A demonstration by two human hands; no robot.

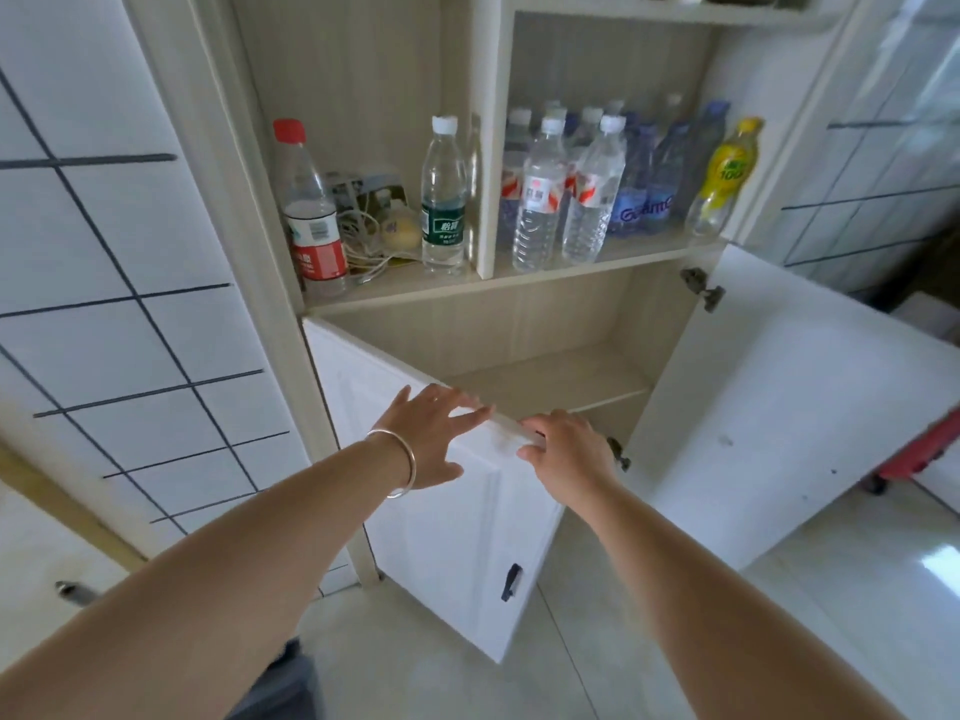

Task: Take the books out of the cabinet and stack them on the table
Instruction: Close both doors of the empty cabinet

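The lower cabinet (pixel 545 324) stands with both white doors swung out. Its upper inner shelf (pixel 550 376) is bare, and no books show anywhere in it; the space below the shelf is hidden behind the left door and my hands. My left hand (pixel 431 433), with a silver bangle at the wrist, rests with straight fingers on the top edge of the left door (pixel 467 537). My right hand (pixel 566 454) grips the same door's top corner, fingers curled over its edge. No table is in view.
The right door (pixel 769 397) hangs wide open toward the right. Open shelves above hold several water bottles (pixel 540 194), a red-capped bottle (pixel 311 210), a yellow bottle (pixel 727 174) and tangled white cables (pixel 363 241). A tiled wall panel (pixel 104 304) is at left; glossy floor below.
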